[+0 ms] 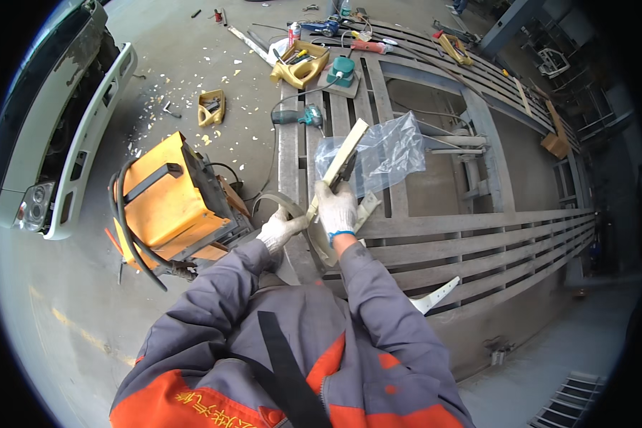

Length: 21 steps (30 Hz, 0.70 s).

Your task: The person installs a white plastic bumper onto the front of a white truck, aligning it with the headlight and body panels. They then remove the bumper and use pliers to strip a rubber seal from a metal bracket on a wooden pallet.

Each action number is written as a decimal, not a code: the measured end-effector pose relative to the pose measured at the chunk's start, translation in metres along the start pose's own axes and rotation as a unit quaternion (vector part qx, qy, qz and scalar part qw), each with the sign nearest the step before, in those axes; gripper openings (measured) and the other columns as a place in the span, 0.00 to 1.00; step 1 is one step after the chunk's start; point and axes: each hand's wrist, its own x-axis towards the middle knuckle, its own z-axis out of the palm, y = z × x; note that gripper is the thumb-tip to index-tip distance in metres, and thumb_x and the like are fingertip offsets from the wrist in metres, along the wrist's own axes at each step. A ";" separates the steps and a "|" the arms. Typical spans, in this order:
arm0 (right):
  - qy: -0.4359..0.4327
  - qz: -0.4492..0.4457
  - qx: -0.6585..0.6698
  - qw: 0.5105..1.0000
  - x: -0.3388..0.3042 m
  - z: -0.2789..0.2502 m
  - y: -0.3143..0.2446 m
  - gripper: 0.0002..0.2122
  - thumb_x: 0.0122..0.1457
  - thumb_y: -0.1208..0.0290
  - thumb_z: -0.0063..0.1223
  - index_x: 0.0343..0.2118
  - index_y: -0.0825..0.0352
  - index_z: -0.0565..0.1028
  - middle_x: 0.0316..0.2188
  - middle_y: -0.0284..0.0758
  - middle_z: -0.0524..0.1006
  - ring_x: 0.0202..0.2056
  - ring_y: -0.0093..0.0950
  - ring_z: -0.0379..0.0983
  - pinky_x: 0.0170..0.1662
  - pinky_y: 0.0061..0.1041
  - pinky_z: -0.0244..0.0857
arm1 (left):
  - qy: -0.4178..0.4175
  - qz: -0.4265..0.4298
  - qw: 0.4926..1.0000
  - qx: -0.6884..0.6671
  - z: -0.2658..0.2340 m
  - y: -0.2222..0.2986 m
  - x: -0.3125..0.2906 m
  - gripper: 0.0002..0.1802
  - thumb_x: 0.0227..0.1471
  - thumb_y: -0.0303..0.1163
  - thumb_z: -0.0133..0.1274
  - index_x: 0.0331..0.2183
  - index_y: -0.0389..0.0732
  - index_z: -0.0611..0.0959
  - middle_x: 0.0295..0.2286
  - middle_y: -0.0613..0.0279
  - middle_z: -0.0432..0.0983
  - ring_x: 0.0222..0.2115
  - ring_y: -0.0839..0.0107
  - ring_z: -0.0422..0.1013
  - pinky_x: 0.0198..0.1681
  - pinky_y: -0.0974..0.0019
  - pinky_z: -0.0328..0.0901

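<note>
Both my hands wear white knitted gloves and meet over the slatted bench's near left part. My right hand (337, 212) is closed around a long, flat cream-coloured bar (348, 148) that slants up and away; a dark piece lies along it. My left hand (281, 230) pinches a thin, curved, pale strip (282, 201), which bends in a loop; its exact kind is unclear. Under my hands lie more pale curved parts, partly hidden. A clear plastic bag (392, 153) lies just beyond my right hand. Close to my right forearm sits a white bracket with holes (437, 296).
The slatted metal bench (471, 246) has wide gaps. On it lie a teal cordless drill (298, 116), a green sander (342, 69) and a yellow tool holder (301, 65). A yellow machine with cables (160, 196) stands left, beyond it a white vehicle front (85, 143).
</note>
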 end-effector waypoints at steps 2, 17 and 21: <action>0.005 -0.002 -0.019 1.000 -0.001 0.005 -0.008 0.22 0.58 0.53 0.63 0.40 0.72 0.81 0.32 0.46 0.83 0.35 0.42 0.81 0.42 0.39 0.72 | 0.019 -0.042 0.992 0.121 -0.002 -0.012 0.002 0.32 0.53 0.43 0.65 0.53 0.33 0.78 0.44 0.52 0.82 0.44 0.65 0.77 0.52 0.62 0.70; 0.002 0.059 0.039 0.997 -0.011 0.022 -0.009 0.27 0.58 0.49 0.63 0.42 0.75 0.78 0.37 0.52 0.82 0.40 0.51 0.80 0.45 0.45 0.71 | 0.009 -0.127 0.989 0.078 0.011 -0.033 0.009 0.20 0.56 0.37 0.58 0.46 0.33 0.80 0.33 0.54 0.84 0.29 0.68 0.81 0.32 0.66 0.76; -0.127 0.061 0.129 0.982 -0.005 0.007 -0.008 0.25 0.55 0.50 0.63 0.43 0.72 0.79 0.35 0.47 0.83 0.38 0.43 0.80 0.44 0.39 0.72 | 0.023 -0.123 0.989 0.081 -0.001 -0.034 0.012 0.18 0.57 0.35 0.55 0.45 0.33 0.79 0.32 0.55 0.83 0.29 0.68 0.81 0.32 0.65 0.76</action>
